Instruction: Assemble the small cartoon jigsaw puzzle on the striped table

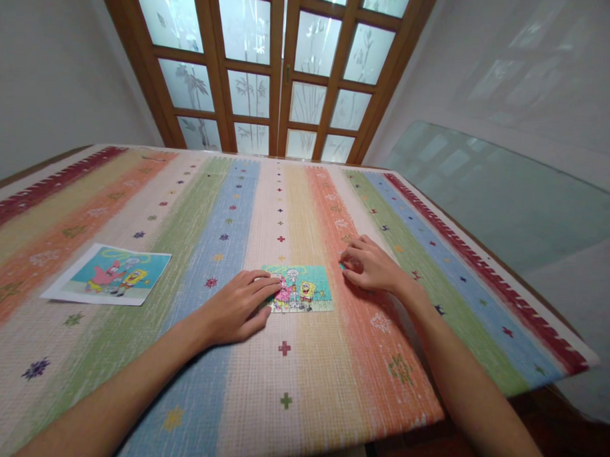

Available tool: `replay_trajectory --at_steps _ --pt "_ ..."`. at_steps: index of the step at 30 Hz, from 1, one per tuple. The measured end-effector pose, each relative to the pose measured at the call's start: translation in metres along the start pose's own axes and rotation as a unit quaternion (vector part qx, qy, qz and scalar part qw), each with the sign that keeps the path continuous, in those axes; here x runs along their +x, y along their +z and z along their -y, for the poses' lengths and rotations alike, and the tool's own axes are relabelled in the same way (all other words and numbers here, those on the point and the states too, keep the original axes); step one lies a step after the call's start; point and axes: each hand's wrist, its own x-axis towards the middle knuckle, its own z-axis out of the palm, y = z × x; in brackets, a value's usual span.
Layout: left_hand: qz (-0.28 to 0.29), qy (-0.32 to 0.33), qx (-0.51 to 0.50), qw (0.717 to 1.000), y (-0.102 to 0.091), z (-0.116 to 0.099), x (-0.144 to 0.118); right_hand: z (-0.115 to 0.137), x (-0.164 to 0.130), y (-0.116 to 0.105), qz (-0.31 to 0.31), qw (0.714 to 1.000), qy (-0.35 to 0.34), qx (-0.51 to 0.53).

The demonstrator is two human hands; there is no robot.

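A small jigsaw puzzle (307, 292) with cartoon figures on a teal background lies flat on the striped tablecloth in front of me. My left hand (239, 306) rests on its left edge, fingers stretched out and covering part of that side. To the right of the puzzle, apart from it, my right hand (368, 263) is closed in a pinch. Between its thumb and fingertips a bit of a teal puzzle piece (342, 265) shows; the fingers hide most of it. Farther left lies a paper reference picture (116, 274) with similar cartoon figures.
The striped tablecloth (324, 382) covers a wide table, whose near edge runs along the bottom of the view. A wood-framed door (278, 74) with frosted panes stands beyond the far edge. White walls (515, 62) flank the table, and a pale glossy panel (506, 189) is at the right.
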Motion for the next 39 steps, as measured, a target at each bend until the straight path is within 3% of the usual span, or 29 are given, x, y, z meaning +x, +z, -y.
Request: replay_trajectory --at_steps 10,15,19,25,30,39 --pt "-0.02 0.007 0.002 1.0 -0.002 -0.001 0.001 -0.006 -0.001 -0.004 0.045 0.998 0.023 0.049" --pt "-0.034 0.006 -0.003 0.999 -0.003 -0.002 0.002 -0.003 -0.002 -0.005 0.043 0.986 0.068 0.144" --pt "-0.048 0.0 0.007 0.999 -0.004 -0.002 0.003 0.017 0.006 0.003 0.041 0.968 0.072 0.238" --pt "-0.078 -0.006 0.032 0.996 -0.006 -0.003 0.005 0.072 0.019 0.023 0.018 0.943 0.063 0.327" --pt "-0.113 -0.018 0.049 0.992 -0.009 -0.004 0.006 0.099 0.02 0.029 -0.012 0.952 0.015 0.306" --pt "-0.1 -0.013 0.062 0.993 -0.011 -0.006 0.005 0.091 0.016 0.032 -0.078 0.972 -0.084 0.204"
